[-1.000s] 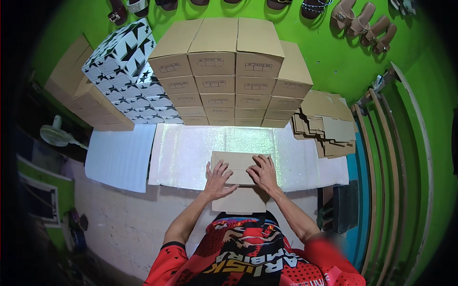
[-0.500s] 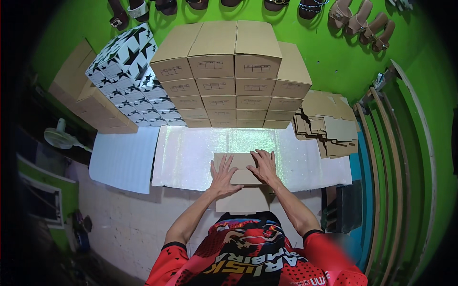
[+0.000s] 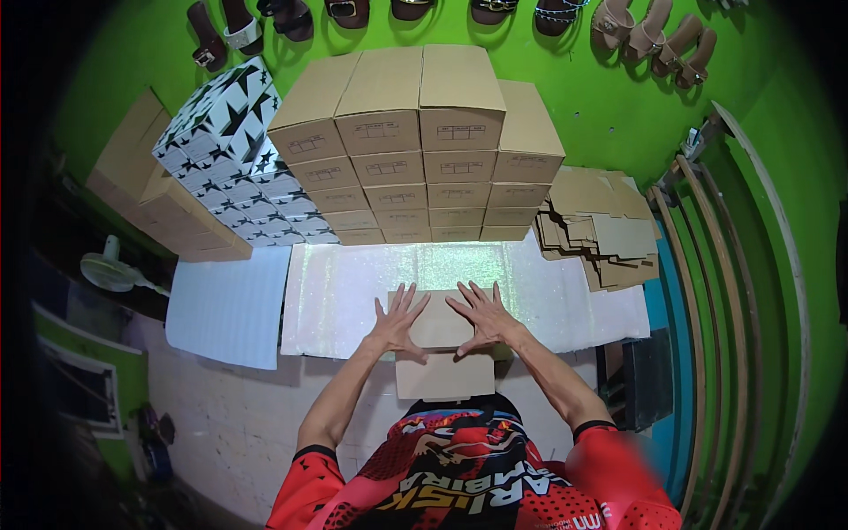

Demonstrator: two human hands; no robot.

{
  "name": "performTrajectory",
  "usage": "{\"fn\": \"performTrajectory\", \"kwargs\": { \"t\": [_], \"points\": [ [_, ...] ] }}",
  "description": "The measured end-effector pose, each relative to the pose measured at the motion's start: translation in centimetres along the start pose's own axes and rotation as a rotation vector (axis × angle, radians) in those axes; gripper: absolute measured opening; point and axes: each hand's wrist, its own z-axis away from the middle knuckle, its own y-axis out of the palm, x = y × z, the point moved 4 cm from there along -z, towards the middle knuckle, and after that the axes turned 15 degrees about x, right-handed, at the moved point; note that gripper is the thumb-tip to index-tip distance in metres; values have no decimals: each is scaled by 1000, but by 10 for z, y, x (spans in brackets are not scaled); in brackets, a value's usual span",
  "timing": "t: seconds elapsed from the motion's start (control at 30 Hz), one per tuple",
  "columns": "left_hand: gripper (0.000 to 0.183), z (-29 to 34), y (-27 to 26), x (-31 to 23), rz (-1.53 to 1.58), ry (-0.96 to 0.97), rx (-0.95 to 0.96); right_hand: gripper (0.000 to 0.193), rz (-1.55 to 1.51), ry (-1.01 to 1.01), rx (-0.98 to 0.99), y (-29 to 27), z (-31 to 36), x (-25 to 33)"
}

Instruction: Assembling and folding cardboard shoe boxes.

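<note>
A brown cardboard box (image 3: 442, 322) lies at the front edge of the shiny white tabletop (image 3: 340, 305). A flat cardboard panel (image 3: 444, 377) extends from its near side toward my body. My left hand (image 3: 399, 320) rests on the left part of the box's top with fingers spread. On the right part lies my right hand (image 3: 482, 318), its fingers spread too. Both thumbs point inward near the fold between the top and the near panel. Neither hand grasps anything.
Stacked brown boxes (image 3: 380, 132) line the table's back, beside star-patterned boxes (image 3: 221, 119). Flat cardboard pieces (image 3: 609, 230) lie at the right. A white fan (image 3: 112, 269) stands left, and wooden rails (image 3: 707, 309) lean at the right. Sandals (image 3: 411, 9) hang on the green wall.
My hands have spread wider on the box, and the left has shifted slightly left. My right thumb has come down to the near fold. The whole view has shifted a little.
</note>
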Motion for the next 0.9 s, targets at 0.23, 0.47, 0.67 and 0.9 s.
{"fn": "performTrajectory", "kwargs": {
  "t": [0.23,0.47,0.67,0.9],
  "points": [
    [153,-6,12,10,164,160,-32,133,-20,-1,56,-6,4,2],
    [92,-10,53,31,996,-21,-613,104,-864,268,-509,38,8,-13],
    [120,20,35,7,123,-177,-382,101,-73,300,-212,20,10,20],
    [103,-10,23,-5,66,29,-336,87,-80,162,-313,20,-23,34]
  ]
}}
